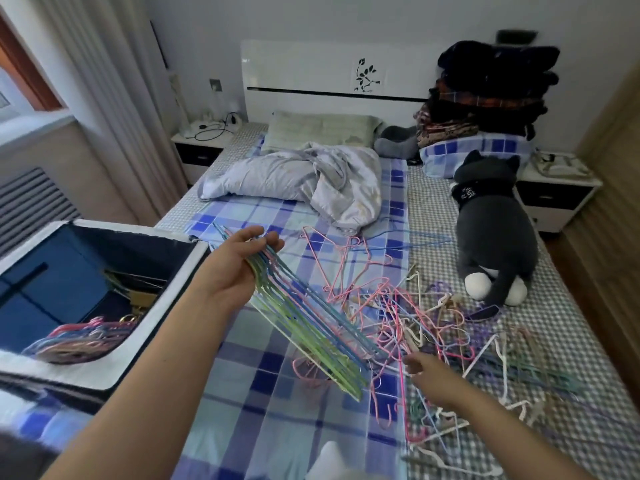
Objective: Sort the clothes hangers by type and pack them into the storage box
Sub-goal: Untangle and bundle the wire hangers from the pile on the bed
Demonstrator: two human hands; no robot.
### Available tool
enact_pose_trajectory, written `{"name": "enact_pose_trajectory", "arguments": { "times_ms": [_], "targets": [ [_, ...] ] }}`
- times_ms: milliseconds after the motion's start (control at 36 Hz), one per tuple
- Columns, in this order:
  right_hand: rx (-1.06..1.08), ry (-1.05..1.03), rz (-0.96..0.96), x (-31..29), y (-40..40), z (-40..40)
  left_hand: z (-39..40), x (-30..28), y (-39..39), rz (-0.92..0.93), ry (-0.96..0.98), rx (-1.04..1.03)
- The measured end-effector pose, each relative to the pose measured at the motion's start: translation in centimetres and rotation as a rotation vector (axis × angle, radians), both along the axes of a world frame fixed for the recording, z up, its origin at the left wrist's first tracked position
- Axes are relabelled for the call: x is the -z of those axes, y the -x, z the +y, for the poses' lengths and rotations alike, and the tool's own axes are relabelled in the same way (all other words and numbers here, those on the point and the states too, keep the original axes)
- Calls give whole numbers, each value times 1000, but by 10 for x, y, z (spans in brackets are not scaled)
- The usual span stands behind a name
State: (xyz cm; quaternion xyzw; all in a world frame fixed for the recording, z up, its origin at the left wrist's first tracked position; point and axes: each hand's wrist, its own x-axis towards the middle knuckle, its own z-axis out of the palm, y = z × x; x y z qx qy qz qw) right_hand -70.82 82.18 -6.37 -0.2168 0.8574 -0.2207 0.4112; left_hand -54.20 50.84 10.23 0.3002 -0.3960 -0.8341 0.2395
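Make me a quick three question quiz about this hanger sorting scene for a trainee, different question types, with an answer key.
1. True or false: the left hand holds a bundle of wire hangers.
2. Multiple choice: where does the box sit relative to the loose pile? A) to its right B) to its left C) on top of it
3. Fill in: the right hand reaches toward the ____ of hangers on the bed.

Key: 1 true; 2 B; 3 pile.
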Motion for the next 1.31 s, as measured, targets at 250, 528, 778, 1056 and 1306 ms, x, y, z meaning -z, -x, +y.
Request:
{"name": "enact_pose_trajectory", "arguments": {
  "times_ms": [250,528,778,1056,1306],
  "targets": [
    [437,125,-513,47,-32,-33,-9,23,-43,20,20,42],
    [753,208,-910,96,-86,-117,-13,32,-73,26,39,158],
    [1009,429,-1175,110,-115,-161,-15,26,-92,44,66,139],
    [1024,541,-1194,91,-114,-139,-27,26,-96,61,52,115],
    [905,578,-1042,83,-125,-135,-36,36,-93,26,48,71]
  ]
}}
